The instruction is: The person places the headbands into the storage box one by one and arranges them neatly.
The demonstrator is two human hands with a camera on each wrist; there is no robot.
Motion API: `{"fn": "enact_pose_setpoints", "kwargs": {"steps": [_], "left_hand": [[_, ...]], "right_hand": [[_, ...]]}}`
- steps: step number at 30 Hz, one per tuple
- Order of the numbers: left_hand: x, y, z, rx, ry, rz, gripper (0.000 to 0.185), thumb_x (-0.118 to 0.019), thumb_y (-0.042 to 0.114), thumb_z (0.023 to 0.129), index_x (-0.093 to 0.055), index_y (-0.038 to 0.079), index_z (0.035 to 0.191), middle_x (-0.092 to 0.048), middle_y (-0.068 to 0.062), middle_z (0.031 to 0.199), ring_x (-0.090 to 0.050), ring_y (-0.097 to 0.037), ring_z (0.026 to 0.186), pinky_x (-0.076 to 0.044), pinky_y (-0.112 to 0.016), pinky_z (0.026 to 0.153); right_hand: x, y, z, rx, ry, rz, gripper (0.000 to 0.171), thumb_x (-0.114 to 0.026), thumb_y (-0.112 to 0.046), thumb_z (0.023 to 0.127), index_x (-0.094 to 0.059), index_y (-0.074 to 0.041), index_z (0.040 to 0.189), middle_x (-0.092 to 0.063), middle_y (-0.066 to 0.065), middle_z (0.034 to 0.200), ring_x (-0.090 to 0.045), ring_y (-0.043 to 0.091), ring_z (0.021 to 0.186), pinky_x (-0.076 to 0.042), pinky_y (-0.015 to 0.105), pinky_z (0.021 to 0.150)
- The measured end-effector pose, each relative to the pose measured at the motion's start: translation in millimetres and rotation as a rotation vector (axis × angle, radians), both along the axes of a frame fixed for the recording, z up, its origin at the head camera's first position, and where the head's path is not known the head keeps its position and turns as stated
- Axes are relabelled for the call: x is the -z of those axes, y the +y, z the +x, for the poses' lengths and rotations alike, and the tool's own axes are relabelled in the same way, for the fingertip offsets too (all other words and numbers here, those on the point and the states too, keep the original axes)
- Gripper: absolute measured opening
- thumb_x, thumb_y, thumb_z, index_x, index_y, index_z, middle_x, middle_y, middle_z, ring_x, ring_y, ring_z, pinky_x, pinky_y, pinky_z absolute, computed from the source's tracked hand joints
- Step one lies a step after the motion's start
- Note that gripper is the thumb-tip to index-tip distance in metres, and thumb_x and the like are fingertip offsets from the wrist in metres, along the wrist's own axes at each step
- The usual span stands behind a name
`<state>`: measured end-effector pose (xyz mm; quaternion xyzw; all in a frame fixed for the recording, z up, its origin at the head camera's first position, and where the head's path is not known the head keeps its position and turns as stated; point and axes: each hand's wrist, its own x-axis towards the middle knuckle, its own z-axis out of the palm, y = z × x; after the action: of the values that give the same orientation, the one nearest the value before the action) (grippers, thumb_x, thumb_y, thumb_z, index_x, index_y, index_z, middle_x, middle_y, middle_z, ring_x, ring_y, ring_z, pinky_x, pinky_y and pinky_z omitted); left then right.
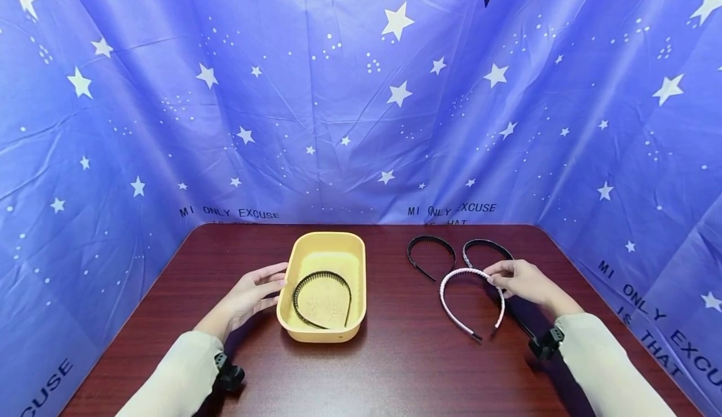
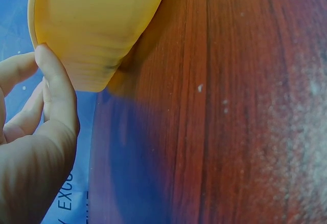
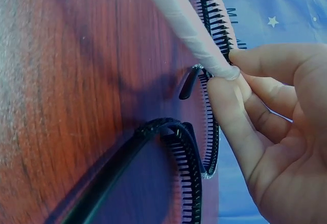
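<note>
My left hand (image 1: 251, 295) rests its outstretched fingers on the left side of a yellow plastic tub (image 1: 321, 337). The left wrist view has a fingertip on the tub's rim. A black toothed headband (image 1: 323, 274) lies inside. On the right, my right hand (image 1: 524, 284) pinches a pale pink wrapped headband (image 1: 469, 271) between thumb and fingers, its ends pointing toward me. In the right wrist view the pink headband also shows black inner teeth. Just behind it are a black headband (image 1: 431, 238) and a dark headband with a glittery edge (image 1: 487, 241), partly hidden by the hand.
A dark strip (image 1: 521, 320) shows beneath my right forearm; whether it belongs to another headband I cannot tell. The dark red wooden table (image 1: 389, 367) ends at a blue star-patterned cloth (image 1: 321, 122) at the back and sides.
</note>
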<state>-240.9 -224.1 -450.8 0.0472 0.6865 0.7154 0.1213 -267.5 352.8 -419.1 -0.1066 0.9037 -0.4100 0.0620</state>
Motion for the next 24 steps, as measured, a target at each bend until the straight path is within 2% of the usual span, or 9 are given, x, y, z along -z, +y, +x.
{"fn": "enact_pose_setpoints", "kwargs": {"steps": [16,24], "left_hand": [[-0.8,-0.3,-0.6,0.002,-0.005,0.001,0.061,-0.062,0.01,0.1,-0.034,-0.003,0.153,-0.052,-0.022,0.136,-0.061,-0.013,0.106,-0.054,-0.031,0.088],[2.6,0.4,-1.7,-0.006,-0.017,0.004,0.06,-0.061,0.008,0.099,-0.036,-0.002,0.152,-0.053,-0.021,0.135,-0.061,-0.015,0.107,-0.054,-0.033,0.089]], "right_hand": [[-7.4,-14.4,-4.1,-0.032,-0.001,-0.047,0.027,-0.066,-0.009,0.096,-0.065,0.008,0.117,-0.069,0.017,0.097,-0.066,0.021,0.073,-0.059,0.032,0.066],[-8.0,-23.5,-7.9,-0.049,-0.012,-0.064,0.026,-0.065,-0.009,0.096,-0.065,0.007,0.117,-0.069,0.021,0.099,-0.068,0.029,0.079,-0.06,0.034,0.067]]}}
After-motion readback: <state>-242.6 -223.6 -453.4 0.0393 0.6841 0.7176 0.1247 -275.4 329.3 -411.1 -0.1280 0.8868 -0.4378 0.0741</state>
